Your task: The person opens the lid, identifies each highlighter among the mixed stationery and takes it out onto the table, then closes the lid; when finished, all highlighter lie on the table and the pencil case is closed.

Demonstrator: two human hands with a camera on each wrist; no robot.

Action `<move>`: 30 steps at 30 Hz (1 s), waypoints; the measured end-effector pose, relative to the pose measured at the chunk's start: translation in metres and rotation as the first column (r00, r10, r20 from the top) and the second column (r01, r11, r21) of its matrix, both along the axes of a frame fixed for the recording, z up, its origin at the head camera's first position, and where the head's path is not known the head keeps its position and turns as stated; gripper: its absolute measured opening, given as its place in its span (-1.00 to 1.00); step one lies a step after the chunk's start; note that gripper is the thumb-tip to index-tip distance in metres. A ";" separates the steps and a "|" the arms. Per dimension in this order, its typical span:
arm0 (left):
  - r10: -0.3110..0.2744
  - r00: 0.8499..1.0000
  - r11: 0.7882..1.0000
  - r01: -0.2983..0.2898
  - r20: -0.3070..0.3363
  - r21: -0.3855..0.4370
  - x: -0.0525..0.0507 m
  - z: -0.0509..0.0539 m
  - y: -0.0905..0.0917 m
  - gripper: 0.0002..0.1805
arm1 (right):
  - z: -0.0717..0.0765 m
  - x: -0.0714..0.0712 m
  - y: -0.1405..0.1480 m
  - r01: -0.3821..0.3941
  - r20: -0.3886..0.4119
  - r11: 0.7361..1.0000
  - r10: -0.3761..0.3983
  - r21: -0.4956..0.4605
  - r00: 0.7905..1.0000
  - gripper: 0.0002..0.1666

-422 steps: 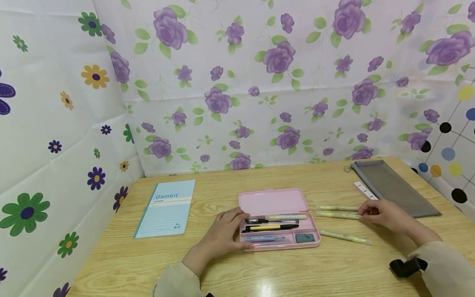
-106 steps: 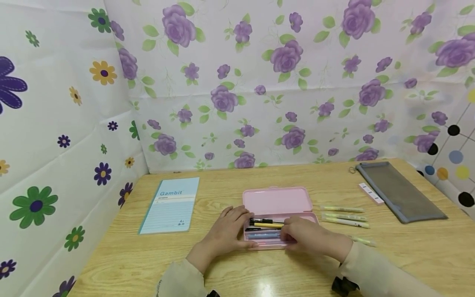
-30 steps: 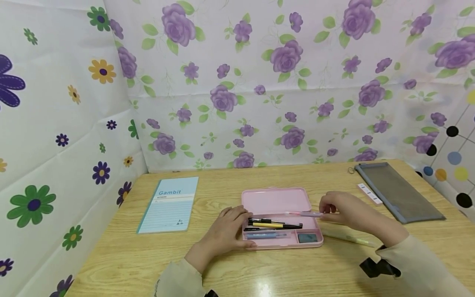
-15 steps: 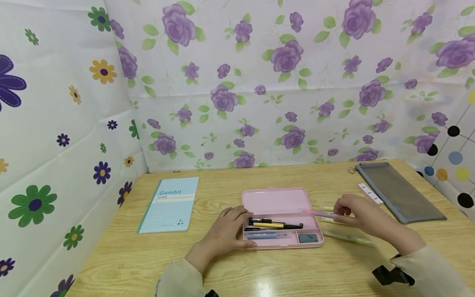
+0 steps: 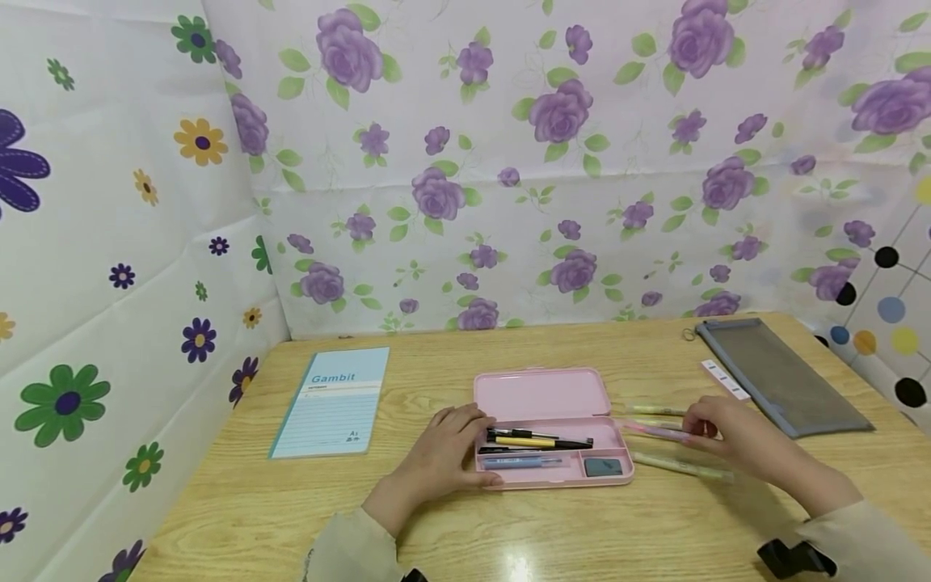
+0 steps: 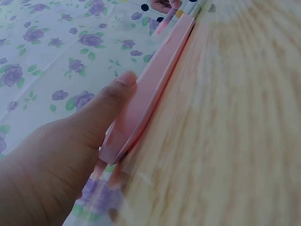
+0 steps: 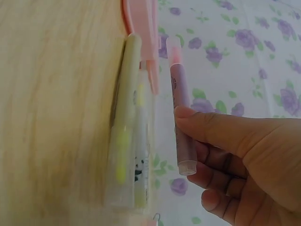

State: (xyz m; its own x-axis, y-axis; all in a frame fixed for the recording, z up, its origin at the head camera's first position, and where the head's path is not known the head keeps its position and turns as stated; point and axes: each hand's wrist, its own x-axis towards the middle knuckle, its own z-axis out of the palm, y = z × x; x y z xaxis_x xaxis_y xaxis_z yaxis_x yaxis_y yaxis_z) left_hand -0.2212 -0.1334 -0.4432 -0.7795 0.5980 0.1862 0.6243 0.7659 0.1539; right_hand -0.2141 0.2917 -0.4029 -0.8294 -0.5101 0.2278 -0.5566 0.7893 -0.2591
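Note:
The pink pencil case [image 5: 538, 394] lies with its lid folded back; inside are black and yellow pens [image 5: 534, 441], a blue pen [image 5: 520, 461] and a dark eraser [image 5: 603, 466]. My left hand [image 5: 436, 457] grips the case's left end, its thumb [image 6: 113, 96] along the near wall in the left wrist view. Right of the case, my right hand [image 5: 742, 440] pinches a pink-purple highlighter [image 5: 658, 431] between thumb and fingers. In the right wrist view this highlighter [image 7: 181, 99] is raised beside the yellow highlighters [image 7: 124, 113]. Several yellow highlighters [image 5: 680, 466] lie under and around it.
A light blue notebook [image 5: 330, 404] lies at the left of the wooden table [image 5: 429, 529]. At the right are a grey mesh zip pouch [image 5: 793, 380] and a small white and pink strip [image 5: 724, 380]. Flowered cloth [image 5: 465, 121] hangs behind the table.
Out of the case, the pink-purple highlighter has moved right in my right hand, over the yellow ones. Earlier, more yellow highlighters were placed at the right. My left hand has stayed on the case.

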 end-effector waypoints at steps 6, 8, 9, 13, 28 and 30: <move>0.002 1.000 1.000 -0.002 -0.006 -0.004 0.000 -0.001 -0.001 -0.09 | -0.007 -0.001 0.007 -0.001 -0.014 1.000 0.001 0.001 1.000 -0.80; 0.001 1.000 1.000 -0.001 -0.009 -0.004 0.000 -0.001 -0.001 -0.09 | -0.009 -0.001 0.009 -0.006 -0.013 1.000 0.006 -0.002 1.000 -0.80; 0.001 1.000 1.000 -0.001 -0.011 -0.003 0.000 -0.001 -0.001 -0.09 | -0.010 -0.002 0.010 -0.007 -0.010 1.000 0.007 -0.002 1.000 -0.80; 0.002 1.000 1.000 -0.002 -0.011 -0.001 0.000 -0.002 -0.001 -0.10 | -0.012 -0.003 0.013 -0.006 0.013 1.000 0.006 0.007 1.000 -0.81; 0.006 1.000 1.000 -0.006 -0.014 -0.002 -0.001 -0.003 -0.001 -0.09 | -0.020 -0.005 0.018 0.045 0.109 0.997 -0.052 0.059 0.993 -0.79; 0.007 1.000 1.000 -0.007 -0.013 -0.002 -0.001 -0.003 -0.001 -0.09 | -0.020 -0.005 0.018 0.055 0.118 0.996 -0.063 0.069 0.991 -0.79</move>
